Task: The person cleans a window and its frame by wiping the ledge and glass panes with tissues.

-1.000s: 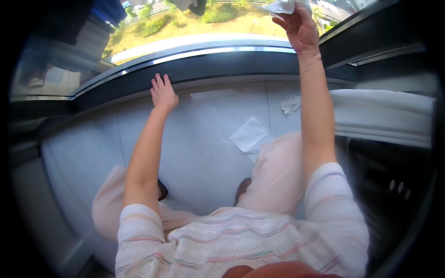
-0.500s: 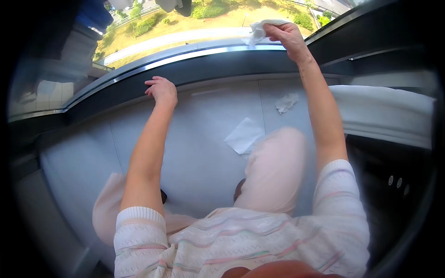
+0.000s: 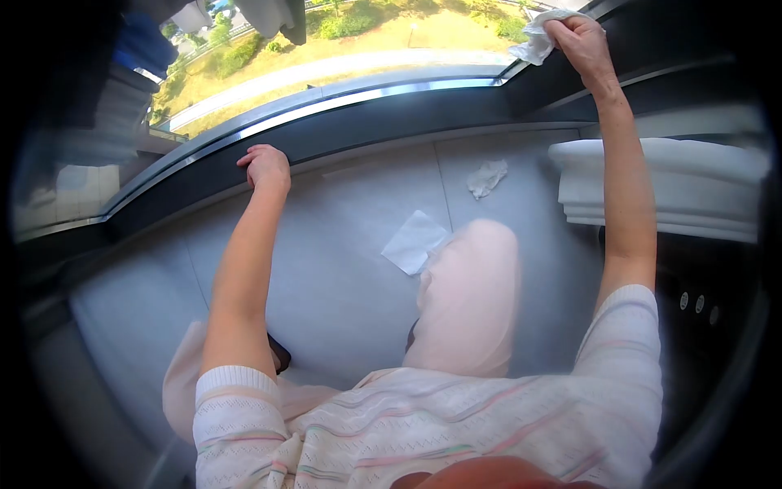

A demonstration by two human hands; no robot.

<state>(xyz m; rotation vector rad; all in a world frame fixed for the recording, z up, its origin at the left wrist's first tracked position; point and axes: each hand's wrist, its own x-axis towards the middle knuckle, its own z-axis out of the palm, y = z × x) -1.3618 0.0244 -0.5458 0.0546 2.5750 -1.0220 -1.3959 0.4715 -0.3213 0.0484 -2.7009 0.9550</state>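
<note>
The white shirt (image 3: 366, 432) has wavy stripes in pink, green and lilac; the trousers (image 3: 468, 301) are pale pink. The held tissue (image 3: 533, 42) is white, the floor (image 3: 342, 236) bluish grey with dark lines, the window frame (image 3: 391, 116) dark grey. Outside, the grass (image 3: 391, 39) is yellow.

White striped knit top (image 3: 391, 428) — pale-pink trousers (image 3: 471, 306)

1. Bright daylight fills the window (image 3: 366, 47) across the top of the frame, overlooking sunlit grass (image 3: 285, 65) and shrubs (image 3: 346, 27).
2. A dark sill (image 3: 391, 114) curves below.
3. Gray, thinly seamed floor (image 3: 326, 236) spreads through the center.
</note>
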